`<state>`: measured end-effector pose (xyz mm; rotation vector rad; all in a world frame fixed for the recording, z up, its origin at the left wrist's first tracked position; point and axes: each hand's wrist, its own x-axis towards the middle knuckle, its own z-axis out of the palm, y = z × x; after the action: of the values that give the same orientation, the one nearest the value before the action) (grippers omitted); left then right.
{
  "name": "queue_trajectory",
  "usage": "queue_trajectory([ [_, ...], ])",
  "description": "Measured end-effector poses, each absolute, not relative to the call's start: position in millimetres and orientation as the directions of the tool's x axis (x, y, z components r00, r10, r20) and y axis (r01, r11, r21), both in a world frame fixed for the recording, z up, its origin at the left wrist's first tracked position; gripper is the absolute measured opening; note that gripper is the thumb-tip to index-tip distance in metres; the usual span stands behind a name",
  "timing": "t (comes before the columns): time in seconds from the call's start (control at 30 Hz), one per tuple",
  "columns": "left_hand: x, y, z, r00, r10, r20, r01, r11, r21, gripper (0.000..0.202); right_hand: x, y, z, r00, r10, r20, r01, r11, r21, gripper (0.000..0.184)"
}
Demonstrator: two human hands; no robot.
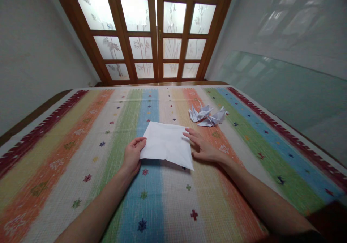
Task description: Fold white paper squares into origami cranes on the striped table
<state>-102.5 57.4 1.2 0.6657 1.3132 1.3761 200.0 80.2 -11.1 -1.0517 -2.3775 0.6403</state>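
A white sheet of paper (166,141) is tilted just above the striped tablecloth, its near edge lifted and casting a shadow. My left hand (133,152) pinches the sheet's left edge between thumb and fingers. At the right edge, my right hand (202,146) has its fingers apart, with the fingertips close to or touching the upper right corner; I cannot tell which. Beyond that hand lie several folded paper cranes (207,115), grouped close together.
The table carries a striped, patterned tablecloth (114,185). At the far end stand wooden doors (157,55) with frosted panes. A glass panel (284,87) leans along the right wall, and a plain wall (35,47) borders the left side.
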Motion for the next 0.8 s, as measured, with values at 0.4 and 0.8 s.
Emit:
queue_trajectory([
  [0.4,-117,58,-1,-0.254,0.963,0.084,0.171,-0.040,0.984,0.032,187,78,-23,-0.603,0.721,0.342,0.431,0.655,-0.620,0.028],
  [0.8,-129,64,-4,0.351,0.914,0.202,0.644,-0.392,0.657,0.031,178,71,-19,-0.178,0.972,0.157,0.598,0.233,-0.767,0.027],
])
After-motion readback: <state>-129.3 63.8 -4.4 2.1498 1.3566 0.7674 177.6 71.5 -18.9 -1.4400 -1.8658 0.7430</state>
